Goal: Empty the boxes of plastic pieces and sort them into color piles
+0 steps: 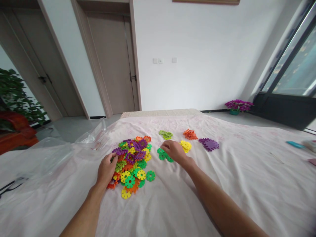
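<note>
A mixed pile of plastic notched discs and squares (133,156) in purple, green, yellow and orange lies on the cloth. My left hand (107,167) rests at the pile's left edge, fingers curled at the pieces; what they grip, if anything, is hidden. My right hand (174,151) hovers by a small group of green discs (162,154), its fingers bent together, and I cannot make out anything between them. Just past it lie yellow discs (185,146). Farther back are light green pieces (166,134), orange-red pieces (190,134) and purple pieces (209,144).
Clear plastic containers (49,156) stand on the left of the pale cloth (242,184), with black-framed glasses (13,186) nearby. On the far right lies a blue object (295,144). A white wall, doors and a potted purple flower (238,105) are beyond.
</note>
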Demonstrator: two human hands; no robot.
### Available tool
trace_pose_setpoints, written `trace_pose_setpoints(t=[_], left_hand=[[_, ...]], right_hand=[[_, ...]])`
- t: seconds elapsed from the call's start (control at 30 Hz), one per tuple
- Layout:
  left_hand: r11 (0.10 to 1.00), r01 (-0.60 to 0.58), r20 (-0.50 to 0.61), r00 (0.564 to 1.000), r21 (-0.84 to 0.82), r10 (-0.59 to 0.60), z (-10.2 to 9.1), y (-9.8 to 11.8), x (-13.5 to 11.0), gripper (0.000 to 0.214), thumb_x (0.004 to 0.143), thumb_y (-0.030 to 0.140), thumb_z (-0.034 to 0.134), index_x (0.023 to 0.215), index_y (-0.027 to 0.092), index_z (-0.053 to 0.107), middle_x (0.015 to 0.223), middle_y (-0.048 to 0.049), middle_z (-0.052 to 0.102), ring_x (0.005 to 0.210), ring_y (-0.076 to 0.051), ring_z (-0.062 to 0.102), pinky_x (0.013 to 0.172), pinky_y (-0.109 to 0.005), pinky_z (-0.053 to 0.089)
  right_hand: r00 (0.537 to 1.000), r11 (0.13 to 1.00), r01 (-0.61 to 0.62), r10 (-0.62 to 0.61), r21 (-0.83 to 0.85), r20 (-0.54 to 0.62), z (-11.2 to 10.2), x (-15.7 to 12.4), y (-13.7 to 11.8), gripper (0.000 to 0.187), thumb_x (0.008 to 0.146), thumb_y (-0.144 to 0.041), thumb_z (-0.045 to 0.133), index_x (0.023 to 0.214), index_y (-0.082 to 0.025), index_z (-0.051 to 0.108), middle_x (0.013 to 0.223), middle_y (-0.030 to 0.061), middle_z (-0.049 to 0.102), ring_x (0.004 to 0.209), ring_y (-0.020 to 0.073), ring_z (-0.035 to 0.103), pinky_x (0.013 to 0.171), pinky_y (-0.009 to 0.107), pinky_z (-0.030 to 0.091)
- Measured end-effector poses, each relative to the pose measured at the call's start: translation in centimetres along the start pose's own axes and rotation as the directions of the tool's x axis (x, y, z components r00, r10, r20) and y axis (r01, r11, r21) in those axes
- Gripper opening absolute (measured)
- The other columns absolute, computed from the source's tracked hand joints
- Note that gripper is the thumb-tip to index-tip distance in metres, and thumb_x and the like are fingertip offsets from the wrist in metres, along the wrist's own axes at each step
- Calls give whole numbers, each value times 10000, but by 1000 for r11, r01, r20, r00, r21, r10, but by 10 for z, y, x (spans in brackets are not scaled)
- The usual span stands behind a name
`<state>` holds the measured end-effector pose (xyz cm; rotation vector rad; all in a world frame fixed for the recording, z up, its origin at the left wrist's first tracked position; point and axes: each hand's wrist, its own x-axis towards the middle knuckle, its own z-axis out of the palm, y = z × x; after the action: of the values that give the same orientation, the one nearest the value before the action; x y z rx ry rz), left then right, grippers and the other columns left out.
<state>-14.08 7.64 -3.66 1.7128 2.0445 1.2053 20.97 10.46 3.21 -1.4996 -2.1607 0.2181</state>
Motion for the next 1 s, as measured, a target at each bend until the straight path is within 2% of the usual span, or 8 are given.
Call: trace_pose_setpoints(t=[0.07,0.17,0.27,0.37,0.47,0.63,0.9,1.0], left_hand=[[1000,0,1,1000,0,0,0,-1,0,356,848,467,463,1001,216,664,1096,-67,714,1041,-245,646,917,-331,480],[1000,-7,7,1000,0,7,1,-3,1,358,855,467,457,1008,214,660,1104,-70,711,1053,-245,641,924,-336,475],[1000,-5,8,1000,5,5,2,-3,1,360,856,462,456,1009,206,659,1099,-80,709,1061,-250,637,929,-344,473],[1000,0,6,1000,17,0,1,-1,1,355,849,457,465,1007,208,662,1091,-78,714,1046,-250,644,916,-341,481],[1000,-2,8,1000,24,2,1,1,1,357,851,459,461,1009,211,664,1096,-76,715,1044,-248,647,906,-338,486],[1000,4,19,1000,13,-4,2,1,1,367,865,465,446,1016,207,659,1105,-82,708,1059,-251,643,920,-345,478],[1000,8,19,1000,2,-8,3,-2,1,363,865,471,457,1030,214,654,1118,-77,705,1070,-247,638,930,-341,472],[1000,3,14,1000,-1,-3,3,-3,1,360,862,468,459,1025,215,656,1112,-74,706,1066,-244,639,930,-337,472]], right_hand=[[986,986,167,-167,18,21,13,-4,-16,189,906,-279,564,1004,-214,712,1010,51,705,937,177,613,803,257,418],[942,943,333,-333,4,44,30,-8,-33,298,904,-239,582,1194,-228,648,1185,70,667,1106,204,559,956,317,407],[921,923,385,-382,-27,81,46,-7,-41,425,905,-228,583,1329,-248,554,1326,67,598,1244,222,475,1040,365,373],[925,925,374,-367,-61,100,57,-4,-44,513,898,-264,604,1397,-250,486,1435,65,512,1325,246,396,1080,398,341],[923,923,378,-369,-73,110,61,-3,-47,474,894,-300,623,1356,-257,525,1372,63,560,1259,251,441,1057,391,350],[926,919,372,-357,-131,126,57,-6,-52,246,914,-296,598,1152,-260,653,1089,62,650,1055,224,512,899,331,400],[915,902,396,-373,-174,153,54,-9,-52,232,997,-279,448,1055,-219,665,995,72,655,932,192,562,818,297,404],[933,924,353,-335,-149,133,52,-11,-46,237,995,-245,438,1054,-215,665,978,70,675,927,185,587,840,285,409]])
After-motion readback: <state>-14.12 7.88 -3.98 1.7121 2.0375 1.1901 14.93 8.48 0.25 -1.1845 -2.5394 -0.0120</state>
